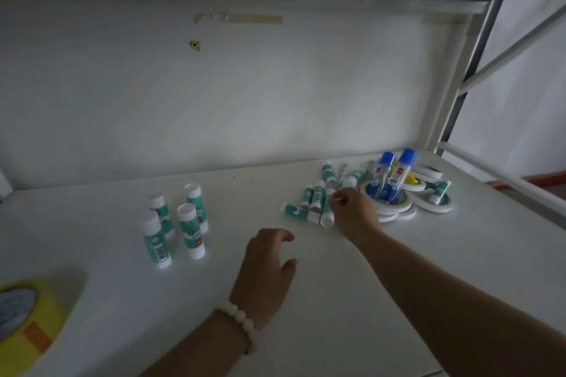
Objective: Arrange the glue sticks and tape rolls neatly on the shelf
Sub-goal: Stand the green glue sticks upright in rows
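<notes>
Several teal-and-white glue sticks (176,225) stand upright in a small group on the white shelf (92,285), left of centre. More glue sticks (309,203) lie in a loose heap to the right. My right hand (352,211) reaches into that heap, fingertips pinched at one lying stick (327,212); whether it grips the stick is unclear. My left hand (266,266), with a bead bracelet at the wrist, hovers over the shelf with fingers curled and apart, holding nothing. White tape rolls (395,208) lie piled behind the heap.
Two blue-capped glue bottles (395,174) stand among the tape rolls at the right. A large yellow tape roll (27,315) sits at the near left corner. The shelf's back wall and an upper shelf close in above; a metal post (450,95) marks the right end.
</notes>
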